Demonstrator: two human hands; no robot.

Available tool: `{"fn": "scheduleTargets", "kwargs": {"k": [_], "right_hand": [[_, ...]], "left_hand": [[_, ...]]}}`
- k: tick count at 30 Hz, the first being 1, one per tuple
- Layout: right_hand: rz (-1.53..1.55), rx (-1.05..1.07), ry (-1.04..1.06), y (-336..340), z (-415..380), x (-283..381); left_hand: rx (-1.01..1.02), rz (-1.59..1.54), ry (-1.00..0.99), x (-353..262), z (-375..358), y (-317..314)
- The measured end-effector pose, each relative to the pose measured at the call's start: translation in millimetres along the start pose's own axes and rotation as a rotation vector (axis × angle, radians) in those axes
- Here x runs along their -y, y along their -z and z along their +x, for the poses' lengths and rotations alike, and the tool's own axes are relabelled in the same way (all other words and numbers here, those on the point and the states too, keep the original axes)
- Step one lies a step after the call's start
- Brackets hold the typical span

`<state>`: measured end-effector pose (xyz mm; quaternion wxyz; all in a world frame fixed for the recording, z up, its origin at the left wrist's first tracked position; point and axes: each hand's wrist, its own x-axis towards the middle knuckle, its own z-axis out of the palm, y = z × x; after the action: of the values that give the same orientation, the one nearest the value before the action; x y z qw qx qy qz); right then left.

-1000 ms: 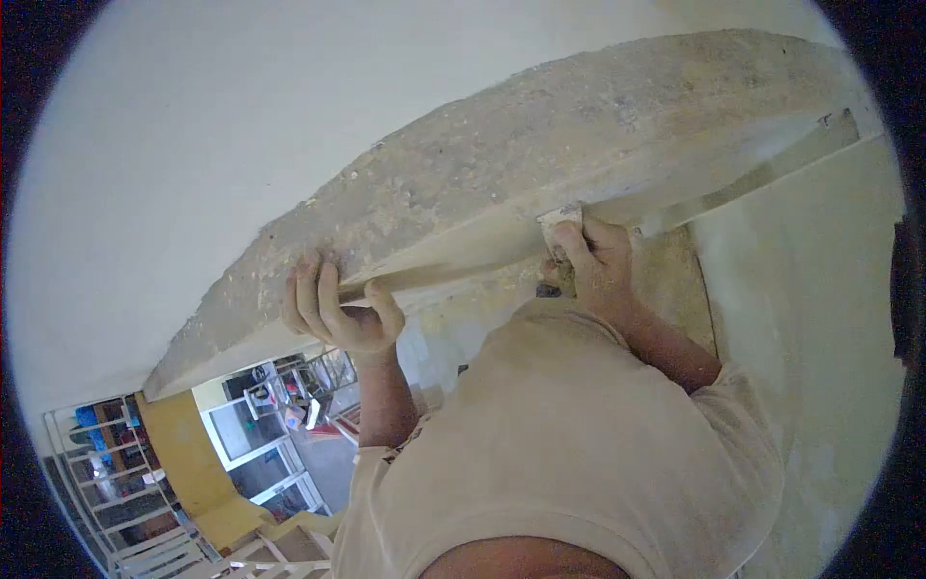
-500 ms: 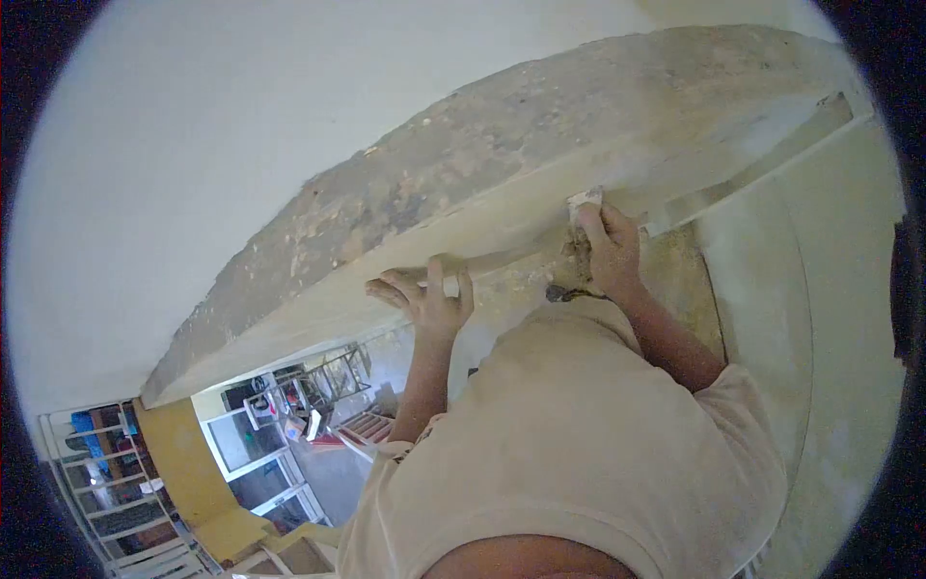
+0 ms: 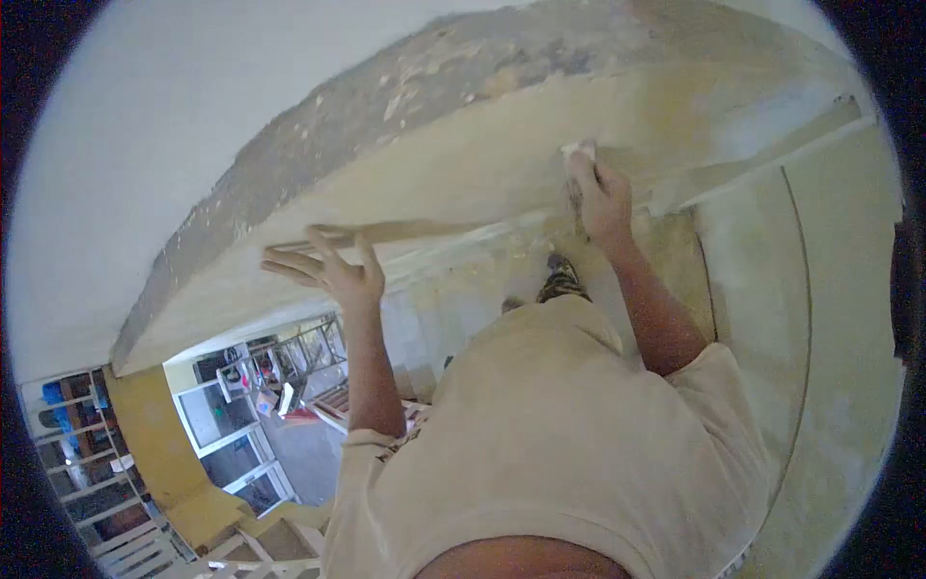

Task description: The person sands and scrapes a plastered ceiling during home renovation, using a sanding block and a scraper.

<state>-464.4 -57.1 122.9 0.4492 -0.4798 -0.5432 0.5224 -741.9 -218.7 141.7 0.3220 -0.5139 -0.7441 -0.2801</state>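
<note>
A curved plastered surface (image 3: 463, 145) spans the view, with a rough grey band (image 3: 386, 101) along its upper part. At centre left, my left hand (image 3: 342, 275) has its fingers spread and its fingertips at the smooth lower part of this surface, with nothing held. Right of centre, my right hand (image 3: 603, 198) is closed round a small pale block (image 3: 580, 151), whose top edge shows above the fingers, against the same surface. Most of the block is hidden by the fingers.
Far below at the lower left are a white-framed glass door (image 3: 231, 444), a yellow wall (image 3: 159, 444), a white railing (image 3: 87, 463) and a cluttered area with metal frames (image 3: 309, 357). A foot (image 3: 559, 275) shows below the surface. A pale wall (image 3: 839, 289) stands at the right.
My left hand has moved left and slightly up along the surface, its fingers spread wider. My right hand has moved up with the pale block. The view has shifted somewhat.
</note>
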Motion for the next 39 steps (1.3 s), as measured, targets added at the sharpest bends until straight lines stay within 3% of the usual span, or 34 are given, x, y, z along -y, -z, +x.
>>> {"fn": "scheduleTargets", "kwargs": {"k": [2, 4, 7, 8, 10, 12, 20, 22, 31, 35, 37, 39], "right_hand": [[0.022, -0.036, 0.082, -10, -3, -6], [0.177, -0.029, -0.051, -17, -8, -18], [0.072, -0.003, -0.029, -14, -9, -16], [0.073, -0.014, -0.034, -13, -10, -13], [0.079, -0.002, -0.13, -8, -8, 9], [0.067, -0.013, -0.089, -6, -4, -1], [0.238, -0.065, -0.137, -7, -5, 13], [0.071, -0.071, 0.009, -7, 1, -3], [0.038, 0.015, 0.095, -5, 0, 9], [-0.051, -0.017, 0.21, -7, 2, -40], [0.007, 0.005, 0.007, -12, -5, -45], [-0.016, 0.004, -0.057, -11, -5, -28]], "left_hand": [[-0.032, -0.008, -0.022, 11, 18, 13], [-0.138, -0.003, -0.07, 14, 35, 18], [-0.178, -0.044, -0.065, 13, 54, 24], [-0.305, -0.039, -0.111, 10, 62, 22], [-0.339, -0.043, -0.137, 11, 67, 18], [-0.444, -0.011, -0.142, 3, 73, 14], [-0.485, 0.019, -0.182, 5, 79, 5], [-0.506, 0.079, -0.16, 7, 78, 1], [-0.494, 0.137, -0.092, 7, 75, -3], [-0.533, 0.056, -0.11, 10, 74, -6], [-0.506, 0.023, -0.039, 25, 70, -10], [-0.571, 0.053, -0.106, 17, 77, -8]]}}
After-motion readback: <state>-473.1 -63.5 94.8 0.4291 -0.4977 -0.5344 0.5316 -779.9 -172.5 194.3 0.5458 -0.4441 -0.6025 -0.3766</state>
